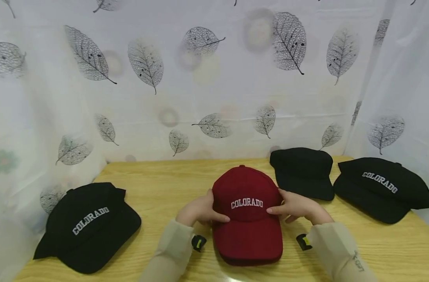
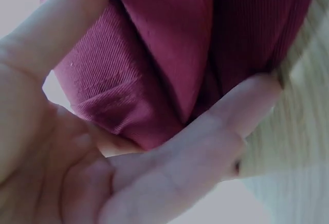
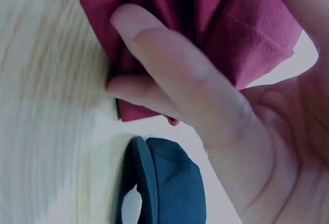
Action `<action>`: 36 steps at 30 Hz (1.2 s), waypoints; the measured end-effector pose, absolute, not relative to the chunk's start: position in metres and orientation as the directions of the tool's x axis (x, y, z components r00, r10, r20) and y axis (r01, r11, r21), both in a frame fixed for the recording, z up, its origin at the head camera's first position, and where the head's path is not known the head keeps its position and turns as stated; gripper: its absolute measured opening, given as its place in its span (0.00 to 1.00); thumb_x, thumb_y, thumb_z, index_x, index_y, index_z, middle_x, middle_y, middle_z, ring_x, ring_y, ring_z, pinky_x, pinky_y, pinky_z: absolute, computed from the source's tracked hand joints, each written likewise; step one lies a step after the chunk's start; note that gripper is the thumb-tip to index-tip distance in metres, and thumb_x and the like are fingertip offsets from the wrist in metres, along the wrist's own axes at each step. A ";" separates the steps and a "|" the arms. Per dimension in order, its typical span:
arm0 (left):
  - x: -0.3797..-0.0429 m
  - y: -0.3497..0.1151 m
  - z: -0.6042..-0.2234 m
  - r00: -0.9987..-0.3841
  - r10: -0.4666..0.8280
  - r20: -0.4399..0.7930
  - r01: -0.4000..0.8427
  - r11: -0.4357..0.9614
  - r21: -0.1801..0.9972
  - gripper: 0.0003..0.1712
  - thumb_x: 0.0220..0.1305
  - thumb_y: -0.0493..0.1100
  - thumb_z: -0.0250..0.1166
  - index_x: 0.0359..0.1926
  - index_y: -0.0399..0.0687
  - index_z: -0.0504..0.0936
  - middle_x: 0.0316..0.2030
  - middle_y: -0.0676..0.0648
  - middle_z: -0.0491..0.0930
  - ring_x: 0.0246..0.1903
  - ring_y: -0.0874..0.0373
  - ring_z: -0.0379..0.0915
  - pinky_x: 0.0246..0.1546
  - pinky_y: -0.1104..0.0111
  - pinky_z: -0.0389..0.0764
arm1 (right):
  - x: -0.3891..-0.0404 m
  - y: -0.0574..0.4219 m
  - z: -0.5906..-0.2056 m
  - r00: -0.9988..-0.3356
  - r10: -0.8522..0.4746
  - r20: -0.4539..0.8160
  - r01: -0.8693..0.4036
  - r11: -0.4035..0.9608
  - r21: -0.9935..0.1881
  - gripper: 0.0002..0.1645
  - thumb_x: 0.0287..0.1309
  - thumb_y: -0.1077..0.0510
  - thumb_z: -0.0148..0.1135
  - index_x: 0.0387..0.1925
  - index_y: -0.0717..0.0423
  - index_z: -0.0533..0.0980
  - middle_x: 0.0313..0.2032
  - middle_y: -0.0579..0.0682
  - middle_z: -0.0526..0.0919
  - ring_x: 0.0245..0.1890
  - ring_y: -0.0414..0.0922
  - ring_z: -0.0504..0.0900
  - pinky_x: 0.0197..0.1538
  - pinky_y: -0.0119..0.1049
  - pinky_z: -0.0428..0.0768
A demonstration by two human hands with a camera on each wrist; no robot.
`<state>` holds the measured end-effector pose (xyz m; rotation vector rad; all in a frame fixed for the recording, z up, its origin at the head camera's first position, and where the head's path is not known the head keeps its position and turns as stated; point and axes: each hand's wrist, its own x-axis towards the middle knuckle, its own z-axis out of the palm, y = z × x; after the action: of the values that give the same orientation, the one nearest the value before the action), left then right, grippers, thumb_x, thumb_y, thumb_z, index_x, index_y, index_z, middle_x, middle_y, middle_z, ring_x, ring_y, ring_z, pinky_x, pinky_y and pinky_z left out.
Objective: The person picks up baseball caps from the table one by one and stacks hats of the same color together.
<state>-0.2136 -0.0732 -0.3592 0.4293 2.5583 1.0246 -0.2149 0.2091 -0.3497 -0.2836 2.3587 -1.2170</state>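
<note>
A dark red baseball cap (image 1: 247, 217) with white COLORADO lettering sits on the wooden table, its brim toward me. My left hand (image 1: 202, 209) holds its left side, the thumb on the front near the brim seam. On the opposite side my right hand (image 1: 299, 205) grips it the same way, thumb just right of the lettering. In the left wrist view the fingers (image 2: 195, 142) lie along the folded red fabric (image 2: 175, 44) close to the tabletop. The right wrist view has fingers (image 3: 180, 64) against the creased side of the red cap (image 3: 247, 34).
To the left lies a black COLORADO cap (image 1: 91, 223). Another black cap (image 1: 302, 172) stands behind my right hand, with a third black cap (image 1: 383, 188) beside it at the right edge of the wooden table (image 1: 165, 176). A leaf-print curtain (image 1: 235, 86) hangs behind.
</note>
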 end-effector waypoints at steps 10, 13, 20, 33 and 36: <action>-0.217 -0.075 -0.362 -0.871 0.457 -0.182 0.163 0.617 0.770 0.56 0.44 0.47 0.71 0.62 0.33 0.42 0.52 0.33 0.64 0.36 0.49 0.72 0.30 0.62 0.76 | -0.220 0.212 -0.356 -0.838 -0.508 -0.200 -0.082 0.479 -0.874 0.53 0.49 0.48 0.63 0.59 0.77 0.44 0.46 0.66 0.70 0.34 0.47 0.77 0.32 0.41 0.78; -0.218 -0.079 -0.364 -0.864 0.479 -0.154 0.194 0.600 0.776 0.54 0.45 0.46 0.71 0.62 0.33 0.44 0.51 0.34 0.64 0.40 0.49 0.70 0.36 0.61 0.74 | -0.218 0.211 -0.354 -0.853 -0.474 -0.218 -0.075 0.525 -0.847 0.51 0.49 0.47 0.63 0.58 0.76 0.48 0.38 0.61 0.72 0.27 0.46 0.77 0.28 0.39 0.77; -0.210 -0.091 -0.363 -0.872 0.445 -0.204 0.146 0.634 0.760 0.42 0.45 0.47 0.71 0.54 0.27 0.60 0.38 0.36 0.74 0.27 0.53 0.74 0.25 0.65 0.76 | -0.209 0.204 -0.348 -0.885 -0.339 -0.319 -0.027 0.721 -0.692 0.26 0.51 0.43 0.60 0.26 0.66 0.73 0.21 0.52 0.78 0.21 0.46 0.78 0.24 0.37 0.75; -0.202 -0.118 -0.356 -0.879 0.410 -0.244 0.116 0.679 0.725 0.18 0.50 0.48 0.67 0.27 0.36 0.76 0.15 0.46 0.75 0.15 0.60 0.70 0.18 0.69 0.73 | -0.208 0.175 -0.353 -0.829 -0.489 -0.273 -0.107 0.617 -0.780 0.21 0.53 0.48 0.59 0.33 0.65 0.75 0.28 0.51 0.78 0.26 0.45 0.79 0.28 0.39 0.77; -0.200 -0.133 -0.355 -0.889 0.389 -0.242 0.100 0.681 0.726 0.18 0.51 0.48 0.66 0.29 0.35 0.77 0.16 0.47 0.75 0.15 0.60 0.70 0.18 0.69 0.73 | -0.209 0.163 -0.354 -0.801 -0.540 -0.258 -0.122 0.569 -0.813 0.22 0.54 0.49 0.59 0.40 0.65 0.74 0.37 0.53 0.78 0.32 0.45 0.79 0.31 0.41 0.78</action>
<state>-0.2004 -0.1327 -0.3552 0.3829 2.5157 1.0543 -0.2090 0.1626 -0.3539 -0.5302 2.3181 -1.1483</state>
